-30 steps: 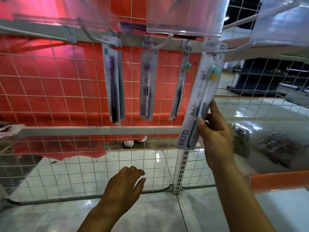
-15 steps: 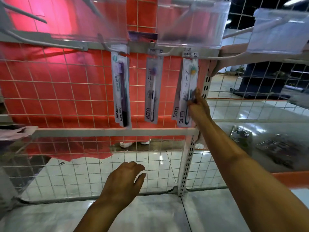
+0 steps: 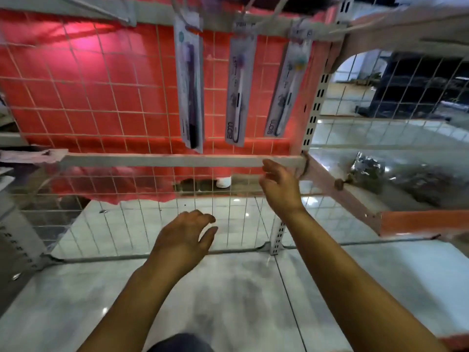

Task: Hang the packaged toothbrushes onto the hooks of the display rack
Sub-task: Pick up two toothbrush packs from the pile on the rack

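Where motion blurs them, hooks (image 3: 243, 11) are indistinct.

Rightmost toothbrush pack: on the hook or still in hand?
On the hook. Rightmost pack hangs tilted from the rail; right hand is below it, empty.

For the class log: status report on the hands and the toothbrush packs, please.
Left hand open, empty. Right hand open, empty, below the packs. Three toothbrush packs hanging on hooks; rightmost pack tilted. Nothing in the way.
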`<state>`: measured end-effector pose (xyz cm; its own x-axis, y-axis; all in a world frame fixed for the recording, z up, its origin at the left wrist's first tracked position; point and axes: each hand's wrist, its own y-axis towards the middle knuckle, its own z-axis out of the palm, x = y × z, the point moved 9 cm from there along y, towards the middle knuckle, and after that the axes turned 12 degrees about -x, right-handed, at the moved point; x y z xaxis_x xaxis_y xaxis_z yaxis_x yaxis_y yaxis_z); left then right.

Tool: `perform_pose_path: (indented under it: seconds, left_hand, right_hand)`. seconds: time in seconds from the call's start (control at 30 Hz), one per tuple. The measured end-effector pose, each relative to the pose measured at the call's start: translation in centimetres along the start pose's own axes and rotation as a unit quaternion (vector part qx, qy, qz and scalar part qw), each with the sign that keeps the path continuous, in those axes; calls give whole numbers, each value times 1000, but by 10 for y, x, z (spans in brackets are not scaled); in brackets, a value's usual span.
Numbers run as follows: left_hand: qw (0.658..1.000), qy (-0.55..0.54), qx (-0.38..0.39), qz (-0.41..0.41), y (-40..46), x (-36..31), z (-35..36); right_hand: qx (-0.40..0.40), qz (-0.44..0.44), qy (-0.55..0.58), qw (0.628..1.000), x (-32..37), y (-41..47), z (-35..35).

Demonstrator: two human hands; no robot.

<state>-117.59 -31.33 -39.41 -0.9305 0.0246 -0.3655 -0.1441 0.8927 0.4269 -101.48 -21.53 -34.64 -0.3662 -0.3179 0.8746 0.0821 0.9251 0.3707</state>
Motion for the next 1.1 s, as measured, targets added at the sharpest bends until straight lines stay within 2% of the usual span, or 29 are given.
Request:
perform_pose_path:
  seconds: [0.13, 0.23, 0.37, 0.57, 0.77, 1.1]
  left_hand:
    - [998, -6, 55, -21, -9, -10, -3]
    - [995, 2, 101, -9, -8, -27, -15]
    - [988, -2, 154, -23, -3, -49, -48]
    - [980, -2, 197, -39, -8, -115, -115]
    - [982, -8, 186, -34, -4, -184, -224]
    - [999, -1, 42, -12, 32, -255, -400]
  right_hand:
    - [95, 67, -60, 991, -6, -33, 26]
    - [158, 120, -108, 974, 0, -51, 14]
    - [228, 111, -162, 954, 42, -65, -25]
    - [286, 82, -159, 941, 133, -80, -75]
    - [315, 61, -140, 937, 236, -78, -138]
    - [283, -56, -88, 954, 396, -46, -202]
